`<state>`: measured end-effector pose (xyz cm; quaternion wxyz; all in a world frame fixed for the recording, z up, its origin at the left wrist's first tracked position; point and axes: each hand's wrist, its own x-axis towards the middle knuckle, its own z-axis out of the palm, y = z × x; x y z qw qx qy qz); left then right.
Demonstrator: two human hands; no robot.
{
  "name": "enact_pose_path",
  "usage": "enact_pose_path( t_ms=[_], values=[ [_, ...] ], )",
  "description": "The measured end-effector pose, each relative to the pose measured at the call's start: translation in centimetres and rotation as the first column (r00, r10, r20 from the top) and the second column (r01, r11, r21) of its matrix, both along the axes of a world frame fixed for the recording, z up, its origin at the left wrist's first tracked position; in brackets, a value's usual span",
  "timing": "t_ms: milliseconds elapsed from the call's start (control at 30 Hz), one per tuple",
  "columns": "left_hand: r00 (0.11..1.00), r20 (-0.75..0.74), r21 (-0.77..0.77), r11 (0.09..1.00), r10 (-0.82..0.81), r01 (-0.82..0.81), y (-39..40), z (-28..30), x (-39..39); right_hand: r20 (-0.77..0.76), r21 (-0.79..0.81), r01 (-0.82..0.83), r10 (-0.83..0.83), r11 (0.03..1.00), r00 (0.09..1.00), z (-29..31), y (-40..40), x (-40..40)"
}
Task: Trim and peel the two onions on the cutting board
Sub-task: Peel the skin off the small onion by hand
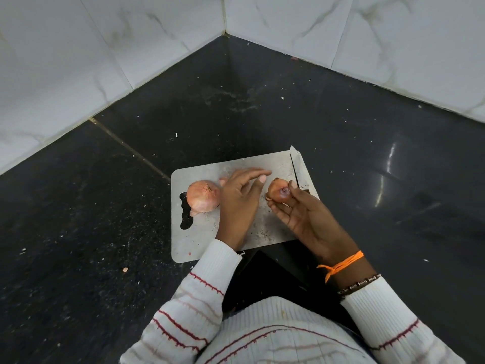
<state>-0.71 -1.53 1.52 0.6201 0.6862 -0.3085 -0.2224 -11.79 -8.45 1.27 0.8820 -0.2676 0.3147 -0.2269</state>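
Note:
A steel cutting board (262,164) lies on the dark counter. One onion (203,195) in its papery skin rests on the board's left part, beside the handle cut-out. My right hand (304,214) holds a second, smaller onion (278,193) between fingertips and thumb above the board; its cut purple end faces me. My left hand (240,198) hovers between the two onions with fingers spread and relaxed, holding nothing. A knife (298,166) lies along the board's right edge, tip pointing away, its handle hidden behind my right hand.
The black stone counter (105,232) runs into a corner of white marble wall tiles (157,35). Small scraps of peel and crumbs dot the counter, one (125,269) near the board's front left.

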Motion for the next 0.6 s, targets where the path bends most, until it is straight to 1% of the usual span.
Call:
enact_pose_path(
  t_ms=[100,167,233,300,333,400,467,533,600],
  values=[
    [0.995,-0.066,-0.004,0.997,-0.077,0.077,0.25,0.03,-0.28,-0.029,-0.029,0.007,-0.007,1.0,1.0,0.26,0.0,-0.02],
    [0.979,-0.159,-0.002,0.992,-0.127,0.128,0.33,-0.06,-0.31,-0.054,-0.064,0.011,-0.015,0.998,0.998,0.39,0.03,-0.02],
    [0.947,-0.24,0.019,0.975,-0.212,0.223,0.41,0.02,-0.31,-0.087,-0.107,0.001,-0.011,0.994,0.996,0.45,0.12,-0.07],
    [0.929,-0.239,0.036,0.953,-0.283,0.3,0.47,0.03,-0.36,-0.137,-0.172,-0.022,-0.002,0.985,0.991,0.55,0.21,-0.15],
    [0.928,-0.226,0.033,0.949,-0.297,0.313,0.52,0.09,-0.39,-0.159,-0.206,-0.028,-0.005,0.978,0.987,0.6,0.22,-0.18],
    [0.937,-0.209,0.032,0.955,-0.281,0.294,0.6,0.16,-0.33,-0.21,-0.282,-0.03,-0.031,0.959,0.977,0.51,0.23,-0.2],
    [0.953,-0.196,0.057,0.968,-0.23,0.245,0.61,0.09,-0.2,-0.276,-0.398,-0.025,-0.094,0.917,0.957,0.24,0.21,-0.24],
    [0.965,-0.193,0.096,0.976,-0.176,0.197,0.63,-0.09,-0.14,-0.318,-0.532,-0.003,-0.196,0.847,0.927,0.14,0.14,-0.35],
    [0.971,-0.187,0.12,0.977,-0.151,0.175,0.66,-0.27,-0.18,-0.297,-0.636,0.02,-0.269,0.771,0.916,0.38,0.04,-0.52]
  ],
)
